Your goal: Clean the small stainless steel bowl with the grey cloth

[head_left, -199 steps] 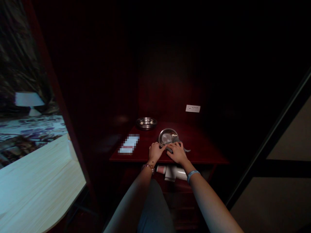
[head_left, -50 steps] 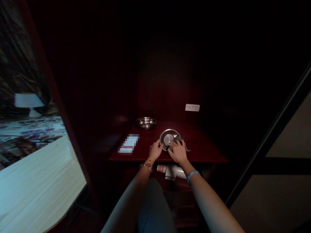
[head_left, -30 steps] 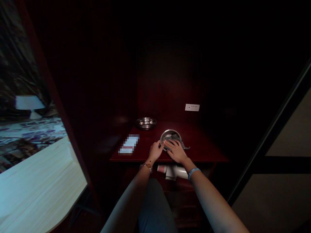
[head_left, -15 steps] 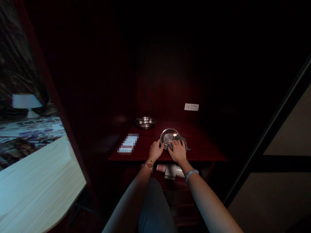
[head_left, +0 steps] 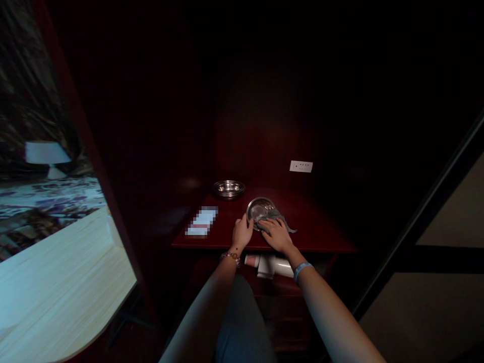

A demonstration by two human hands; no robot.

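A shiny steel bowl (head_left: 258, 207) rests on the dark red shelf (head_left: 219, 237), tilted slightly toward me. My left hand (head_left: 242, 232) grips its near left rim, thumb on the inner side. Under the fingers of my right hand (head_left: 277, 235) lies a grey cloth (head_left: 280, 220), pressed against the inside of the bowl and hanging over its right edge. Those fingers are stretched over the cloth, which partly hides the bowl's near side. Farther back on the left stand stacked steel bowls (head_left: 228, 189), apart from both hands.
A blurred pale rectangle (head_left: 202, 222) lies left on the shelf. Below the shelf are paper cups (head_left: 282, 267) and a white box (head_left: 265, 267). A socket (head_left: 301, 166) is on the back wall. A pale wooden table (head_left: 64, 282) and a lamp (head_left: 47, 153) are at the left.
My right hand has slid the cloth across the bowl's inside, and its fingers now lie flatter. The bowl is tilted a little more, still gripped by my left hand. The view has shifted slightly.
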